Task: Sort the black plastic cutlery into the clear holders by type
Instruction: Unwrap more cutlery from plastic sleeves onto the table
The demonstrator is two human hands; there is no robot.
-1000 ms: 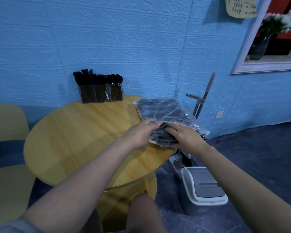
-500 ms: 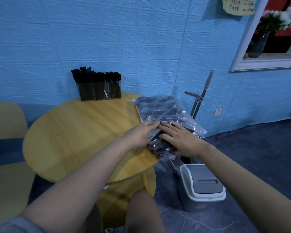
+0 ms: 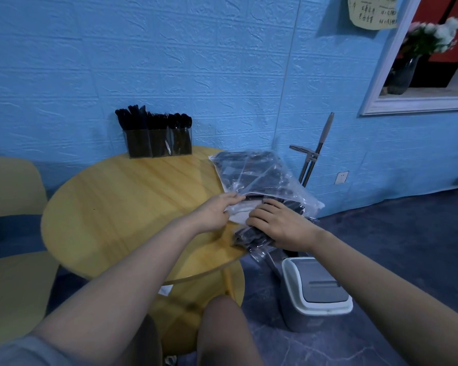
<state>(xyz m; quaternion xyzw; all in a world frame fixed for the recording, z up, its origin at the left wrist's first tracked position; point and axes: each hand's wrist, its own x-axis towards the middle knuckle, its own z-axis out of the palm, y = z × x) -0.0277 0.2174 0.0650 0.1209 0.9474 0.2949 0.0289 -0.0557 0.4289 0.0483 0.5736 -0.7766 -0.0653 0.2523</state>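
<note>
My left hand (image 3: pixel 217 211) pinches the near edge of the clear bag (image 3: pixel 259 178), fingers lying along the plastic and thumb tucked under it. My right hand (image 3: pixel 280 225) lies on top of the bag's near end, fingers bent over a bundle of black cutlery (image 3: pixel 249 237) inside; I cannot tell whether they clamp it or only press on it. The bag lies at the right edge of the round tabletop (image 3: pixel 122 207), its near end hanging past the rim. At the far side of the tabletop, against the blue wall, stand 3 holders (image 3: pixel 158 146) side by side, each with black cutlery upright in it. A lidded bin (image 3: pixel 316 294) sits on the floor below my right forearm.
</note>
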